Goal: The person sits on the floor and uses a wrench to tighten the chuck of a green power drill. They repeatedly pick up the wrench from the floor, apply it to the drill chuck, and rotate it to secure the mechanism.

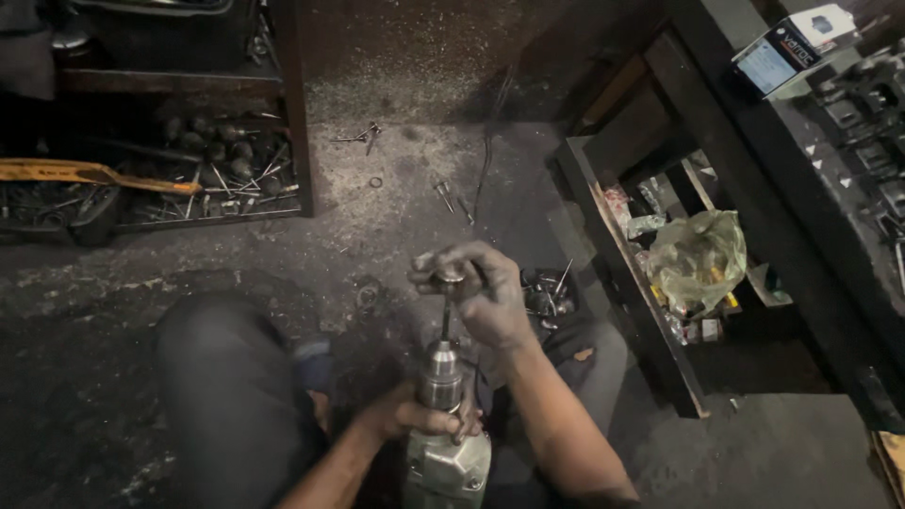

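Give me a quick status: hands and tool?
Left hand grips drill at chuck. Right hand holds valve head, stem in chuck. Nothing blocking.

The drill (446,462) is cut off by the bottom edge; the valve head (447,277) is partly hidden under the right hand (481,287).

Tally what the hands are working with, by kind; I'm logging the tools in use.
Drill, gripped at the chuck by the left hand: 1
Valve standing in the chuck, its head pinched by the right hand: 1
Total: 2
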